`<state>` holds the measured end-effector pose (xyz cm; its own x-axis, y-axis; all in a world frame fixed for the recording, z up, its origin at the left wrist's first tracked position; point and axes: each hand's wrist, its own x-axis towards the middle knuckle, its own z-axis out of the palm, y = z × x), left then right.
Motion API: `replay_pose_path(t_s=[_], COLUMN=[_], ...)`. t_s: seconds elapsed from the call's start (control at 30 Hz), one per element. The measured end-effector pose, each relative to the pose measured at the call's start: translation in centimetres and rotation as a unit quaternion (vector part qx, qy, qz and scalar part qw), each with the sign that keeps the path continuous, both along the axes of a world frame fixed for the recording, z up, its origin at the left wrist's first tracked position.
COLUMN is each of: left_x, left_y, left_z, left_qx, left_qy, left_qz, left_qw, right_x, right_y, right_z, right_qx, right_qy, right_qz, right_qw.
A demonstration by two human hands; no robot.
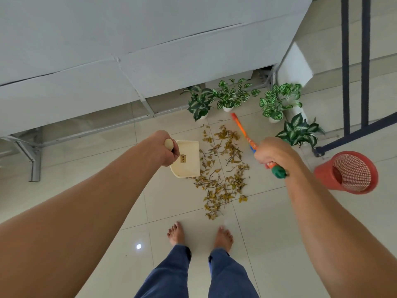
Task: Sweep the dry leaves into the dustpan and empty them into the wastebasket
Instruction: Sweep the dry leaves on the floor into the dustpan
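Observation:
A loose pile of dry yellow-brown leaves (223,168) lies on the pale floor tiles ahead of my bare feet. My left hand (164,147) grips the round-ended handle of a cream dustpan (189,160), which hangs just left of the pile with its open edge facing the leaves. My right hand (271,152) is closed around an orange broom handle (242,131) with a green end cap; the stick slants up over the pile's right side toward the plants. The broom's bristles are not in sight. A red mesh wastebasket (348,172) stands tilted on the floor to the far right.
Several potted plants with green-and-white leaves (227,97) line the wall beyond the pile and curve to the right (300,131). A white staircase underside with grey metal brackets (34,160) overhangs on the left. Dark railing bars (354,61) rise at the right.

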<state>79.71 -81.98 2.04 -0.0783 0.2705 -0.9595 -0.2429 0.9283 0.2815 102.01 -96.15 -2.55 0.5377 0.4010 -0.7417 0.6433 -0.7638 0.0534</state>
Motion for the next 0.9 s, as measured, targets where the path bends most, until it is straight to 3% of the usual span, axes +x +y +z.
replay_pose_path(t_s=[0.2,0.5,0.7,0.9], left_x=[0.4,-1.7,-2.9,-4.1], left_y=[-1.5,-1.8,-1.9,-3.2], left_z=[0.3,-0.4,0.0,0.2], left_qx=[-0.003,0.001,0.013,0.015], left_qy=[0.023,0.021,0.031,0.041], left_qz=[0.001,0.013,0.035,0.049], left_qw=[1.0,1.0,0.999,0.998], right_x=[1.3,-2.3,-2.3,-3.6], right_y=[3.3,-0.2,0.8,3.0], right_z=[-1.9,-1.9,0.3,-2.2], right_qx=[0.044,-0.043,-0.019,-0.009], right_qy=[-0.005,0.0,-0.016,-0.009], right_qz=[0.055,0.126,0.144,0.188], right_qw=[0.998,0.991,0.989,0.982])
